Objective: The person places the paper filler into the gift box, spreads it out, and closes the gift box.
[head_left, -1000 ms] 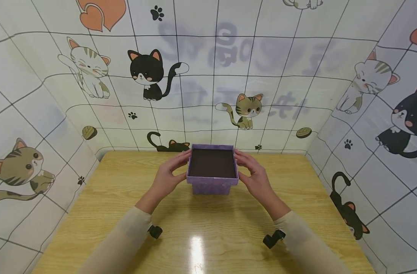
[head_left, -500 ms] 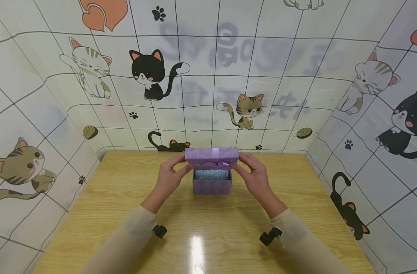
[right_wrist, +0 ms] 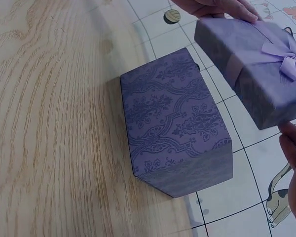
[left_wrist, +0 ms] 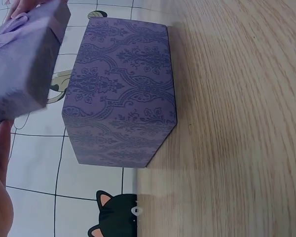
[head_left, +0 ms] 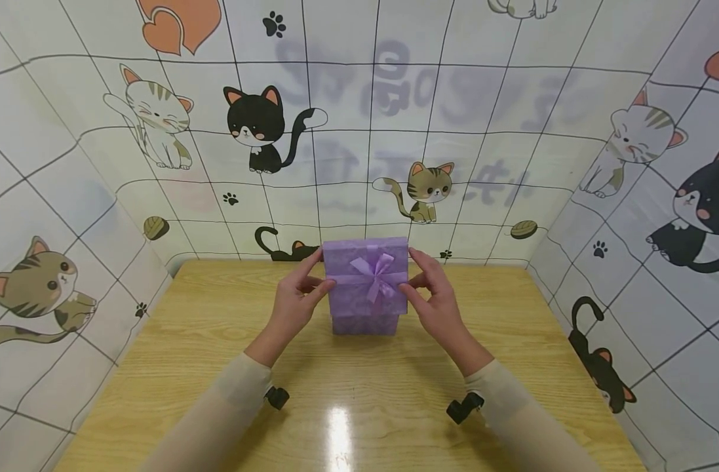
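Note:
Both hands hold a purple gift box lid, with a ribbon bow on its top facing the head camera. My left hand pinches the lid's left edge and my right hand its right edge, thumbs toward me. Beneath it the purple patterned box stands upright on the table; only its lower front shows in the head view. Both wrist views show the lid tilted and apart from the box. The lid hides the inside of the box.
The wooden table reaches back to a white cloth wall with grid lines and cartoon cats. Similar cloth stands at left and right. A small black wrist camera sits at the right cuff, another at the left.
The lid has turned over: first its dark inside faced up, then its ribboned side edge-on with blue-grey filling visible in the box, now the bow side. Both hands have kept hold of it.

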Demonstrator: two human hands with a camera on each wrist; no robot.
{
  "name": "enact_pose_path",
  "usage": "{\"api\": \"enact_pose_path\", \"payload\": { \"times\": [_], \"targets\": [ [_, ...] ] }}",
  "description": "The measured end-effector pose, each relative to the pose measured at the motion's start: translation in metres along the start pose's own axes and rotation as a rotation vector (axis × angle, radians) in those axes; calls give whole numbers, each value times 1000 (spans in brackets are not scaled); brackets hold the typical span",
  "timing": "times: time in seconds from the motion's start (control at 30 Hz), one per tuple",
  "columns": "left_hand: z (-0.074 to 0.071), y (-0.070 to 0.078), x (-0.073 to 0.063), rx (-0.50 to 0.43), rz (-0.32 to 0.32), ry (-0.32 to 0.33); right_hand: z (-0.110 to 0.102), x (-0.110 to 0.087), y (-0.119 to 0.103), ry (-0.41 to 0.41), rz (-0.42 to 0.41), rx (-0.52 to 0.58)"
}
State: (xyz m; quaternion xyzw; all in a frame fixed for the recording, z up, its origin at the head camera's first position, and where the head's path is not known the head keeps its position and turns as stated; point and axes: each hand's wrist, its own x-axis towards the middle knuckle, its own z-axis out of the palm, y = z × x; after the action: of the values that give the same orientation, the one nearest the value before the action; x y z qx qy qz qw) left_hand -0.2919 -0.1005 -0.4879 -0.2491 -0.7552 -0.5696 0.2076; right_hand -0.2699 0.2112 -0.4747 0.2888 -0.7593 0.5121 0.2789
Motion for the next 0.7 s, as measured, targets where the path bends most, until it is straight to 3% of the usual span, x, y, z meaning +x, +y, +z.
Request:
{"api": "enact_pose_path", "payload": {
  "times": [0.13, 0.27, 0.47, 0.7],
  "targets": [
    [0, -2, 1, 4, 12, -10, -1, 2, -12, -40, 39, -11],
    [-1, -2, 1, -27, -15, -27, -1, 0, -4, -83, 110, 4],
    [-4, -5, -2, -103, -78, -75, -4, -2, 13, -156, 99, 53],
    [-8, -7, -3, -136, -120, -144, -7, -3, 13, -211, 107, 109]
  ]
}}
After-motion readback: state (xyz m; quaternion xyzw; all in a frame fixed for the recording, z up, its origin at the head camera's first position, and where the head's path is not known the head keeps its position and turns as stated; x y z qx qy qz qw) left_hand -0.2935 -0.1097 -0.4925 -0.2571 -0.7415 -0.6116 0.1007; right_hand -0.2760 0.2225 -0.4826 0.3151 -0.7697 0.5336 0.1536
